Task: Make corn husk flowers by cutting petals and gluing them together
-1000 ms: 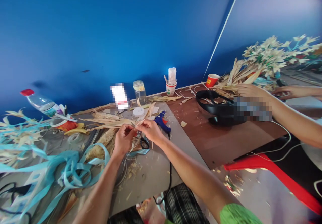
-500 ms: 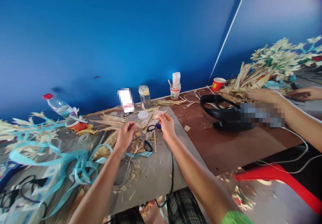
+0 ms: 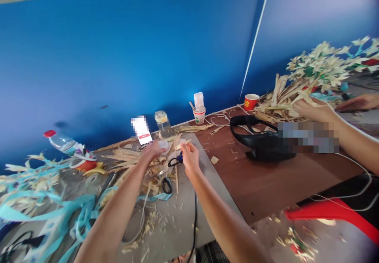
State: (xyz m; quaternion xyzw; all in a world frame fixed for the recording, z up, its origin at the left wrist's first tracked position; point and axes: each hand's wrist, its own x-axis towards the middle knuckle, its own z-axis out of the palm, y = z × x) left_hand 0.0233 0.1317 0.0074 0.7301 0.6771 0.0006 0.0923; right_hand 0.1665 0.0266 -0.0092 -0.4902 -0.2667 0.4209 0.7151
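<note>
My left hand (image 3: pixel 153 151) reaches forward over a heap of dry corn husks (image 3: pixel 133 156), its fingertips at a small white roll (image 3: pixel 164 144); the fingers are smeared by motion. My right hand (image 3: pixel 189 158) is closed in a pinch on a pale husk strip (image 3: pixel 185 143) held just above the table. Black-handled scissors (image 3: pixel 173 161) lie between my two hands, beside a thin stick (image 3: pixel 177 178). A black loop (image 3: pixel 166 185) lies nearer to me.
A co-worker's hands (image 3: pixel 310 111) handle husks (image 3: pixel 281 97) at the right, beside husk flowers (image 3: pixel 328 62). On the brown table (image 3: pixel 266 180) is a black headset (image 3: pixel 260 140). A red cup (image 3: pixel 251 101), white cup (image 3: pixel 199 115), jar (image 3: pixel 162 123), bottle (image 3: pixel 60 142), blue ribbons (image 3: pixel 44 207) and a red chair (image 3: pixel 334 211) surround me.
My left hand has let go of the husk piece and stretched forward to the white roll. My right hand has drawn apart with the strip. The view has tilted up.
</note>
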